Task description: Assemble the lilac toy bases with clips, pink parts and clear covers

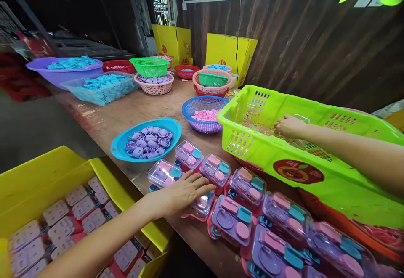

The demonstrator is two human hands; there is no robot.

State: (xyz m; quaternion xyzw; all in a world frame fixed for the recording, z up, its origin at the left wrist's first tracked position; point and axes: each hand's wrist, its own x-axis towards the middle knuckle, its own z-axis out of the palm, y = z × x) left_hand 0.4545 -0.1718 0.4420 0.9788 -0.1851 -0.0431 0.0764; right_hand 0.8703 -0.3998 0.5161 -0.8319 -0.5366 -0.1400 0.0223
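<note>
My left hand [186,191] lies palm down, fingers spread, on a small clear-lidded toy box [203,204] at the table's edge. Beside it stand two rows of similar boxes [232,219] with pink, teal and purple pieces; those in the front row at right show no clear lid that I can make out. My right hand [288,126] reaches into the lime green crate [246,143], its fingers bent together near clear plastic pieces [303,119]. What its fingertips hold is too small to make out.
A blue bowl [115,145] of purple pieces and a blue basket [186,109] of pink pieces stand beyond the boxes. More baskets line the table's back. A yellow carton [41,164] of packed toys stands at lower left. Red trays [322,206] lie under the crate.
</note>
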